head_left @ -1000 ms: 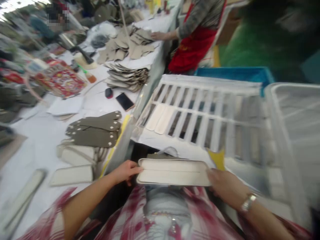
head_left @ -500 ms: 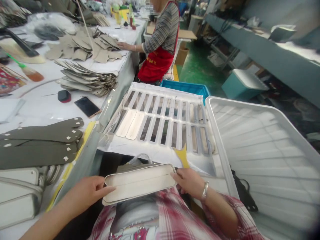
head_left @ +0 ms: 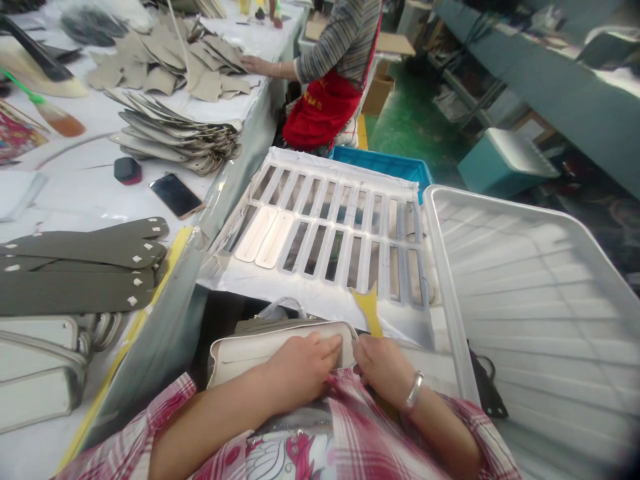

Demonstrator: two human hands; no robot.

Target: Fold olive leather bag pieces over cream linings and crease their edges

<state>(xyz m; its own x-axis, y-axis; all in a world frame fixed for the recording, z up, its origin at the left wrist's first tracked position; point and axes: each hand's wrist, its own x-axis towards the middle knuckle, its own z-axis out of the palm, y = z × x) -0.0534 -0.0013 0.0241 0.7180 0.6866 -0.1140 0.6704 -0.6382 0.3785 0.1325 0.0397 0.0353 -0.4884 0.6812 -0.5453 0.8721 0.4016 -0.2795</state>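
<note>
A long cream leather strap piece [head_left: 240, 350] lies across my lap, close to my plaid shirt. My left hand [head_left: 300, 370] rests over its right half, fingers curled and pressing on it. My right hand [head_left: 383, 363], with a bracelet at the wrist, pinches the strap's right end. A small yellow scrap [head_left: 369, 310] sticks up just above my right hand. Ahead stands a white slotted rack [head_left: 320, 287], and two cream strips [head_left: 265, 235] lie in its near left slots.
Olive straps [head_left: 75, 267] and cream pieces [head_left: 40, 370] lie on the white table at left, with a phone [head_left: 176, 195] and stacked tan cut-outs [head_left: 175, 143] beyond. A person in a red apron [head_left: 327, 100] works at the far end. A white tray [head_left: 525, 300] sits at right, a blue bin [head_left: 385, 165] behind.
My left hand slid right along the cream strap, from its left end to near my right hand. The view turned right and steadied.
</note>
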